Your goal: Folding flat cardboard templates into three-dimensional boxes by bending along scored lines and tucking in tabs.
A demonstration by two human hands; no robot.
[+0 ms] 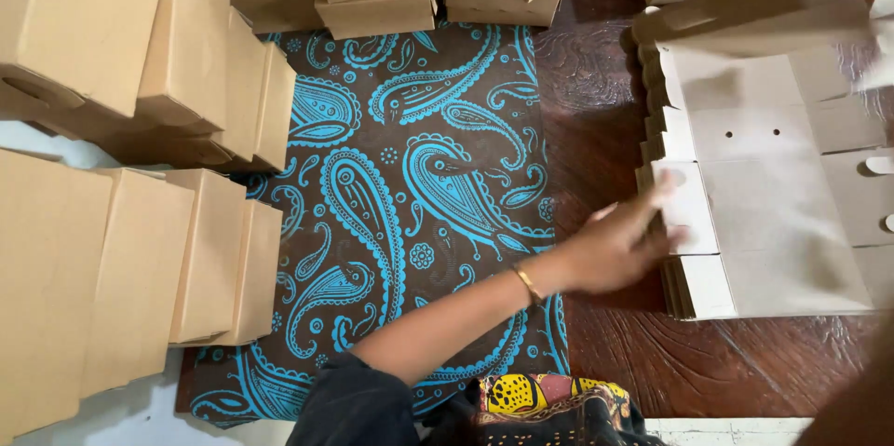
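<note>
My left hand (619, 246) reaches across the paisley cloth (410, 195), fingers (663, 187) apart on the left edge of the flat carton stack (773, 223), lying on the wooden floor (596, 101). Right hand unseen. Folded boxes (200, 255) sit stacked left, clear of reach.

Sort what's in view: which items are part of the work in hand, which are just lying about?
In hand:
- left hand, reaching across to the stack's edge
- stack of flat unfolded cardboard blanks
- folded cardboard boxes, piled at left and top

Lying about:
- brown cloth with blue paisley print
- dark wooden floor
- yellow patterned fabric at the bottom edge
</note>
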